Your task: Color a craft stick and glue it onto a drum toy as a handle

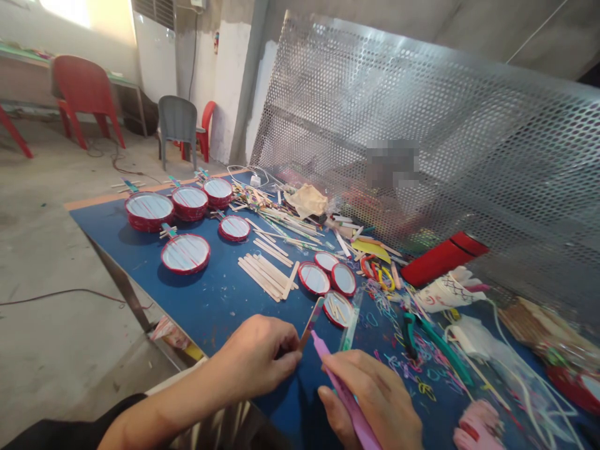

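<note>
My left hand [255,353] is closed, pinching a wooden craft stick [312,319] that tilts upward; its upper part is coloured dark and greenish. A pinkish-purple marker pen [344,392] sits in the grip of my right hand [379,394], its tip at or against the stick's edge. Just beyond the stick lie several small round discs with red rims and pale faces [314,279]; the nearest disc [337,309] has short stick pieces on it. A clear ruler-like strip [350,325] lies beside that disc. Plain craft sticks [265,275] are laid out further left.
Red-rimmed drum-like pieces with stick necks [185,253] stand at the left of the blue table [220,312]. To the right are green-handled pliers [440,347], scattered rubber bands [424,389], a paper cup [443,294] and a red bottle [443,259]. A perforated metal panel [422,112] rises behind.
</note>
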Demonstrator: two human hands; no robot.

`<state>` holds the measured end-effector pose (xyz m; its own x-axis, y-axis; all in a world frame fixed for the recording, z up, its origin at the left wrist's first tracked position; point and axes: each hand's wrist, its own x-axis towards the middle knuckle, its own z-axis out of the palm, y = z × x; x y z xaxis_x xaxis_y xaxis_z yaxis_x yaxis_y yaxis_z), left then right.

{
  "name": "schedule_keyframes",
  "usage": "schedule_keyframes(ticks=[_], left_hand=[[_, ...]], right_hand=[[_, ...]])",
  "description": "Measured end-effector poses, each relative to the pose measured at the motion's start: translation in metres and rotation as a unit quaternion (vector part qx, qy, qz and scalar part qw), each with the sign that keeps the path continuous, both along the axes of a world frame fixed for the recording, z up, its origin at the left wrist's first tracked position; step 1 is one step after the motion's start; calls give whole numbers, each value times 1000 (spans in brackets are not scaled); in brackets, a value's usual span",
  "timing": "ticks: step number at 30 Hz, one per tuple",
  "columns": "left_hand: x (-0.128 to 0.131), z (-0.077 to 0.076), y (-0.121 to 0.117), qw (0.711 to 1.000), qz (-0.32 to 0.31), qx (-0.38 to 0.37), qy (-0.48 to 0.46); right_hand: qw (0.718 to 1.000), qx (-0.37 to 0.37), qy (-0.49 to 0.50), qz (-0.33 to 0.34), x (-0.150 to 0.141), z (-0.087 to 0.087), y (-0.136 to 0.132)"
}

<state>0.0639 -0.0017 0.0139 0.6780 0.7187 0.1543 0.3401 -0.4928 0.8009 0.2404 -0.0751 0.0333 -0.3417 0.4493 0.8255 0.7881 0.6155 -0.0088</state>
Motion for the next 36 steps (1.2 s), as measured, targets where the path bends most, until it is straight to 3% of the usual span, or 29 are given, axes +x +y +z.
schedule_keyframes(ticks=[27,36], left_hand=[[0,0,1,1000,-2,-10,-2],[0,1,1,1000,-1,-6,-4]], right_hand=[[1000,13,4,-5,0,2,0],[1000,-13,19,-10,0,-2,-5]])
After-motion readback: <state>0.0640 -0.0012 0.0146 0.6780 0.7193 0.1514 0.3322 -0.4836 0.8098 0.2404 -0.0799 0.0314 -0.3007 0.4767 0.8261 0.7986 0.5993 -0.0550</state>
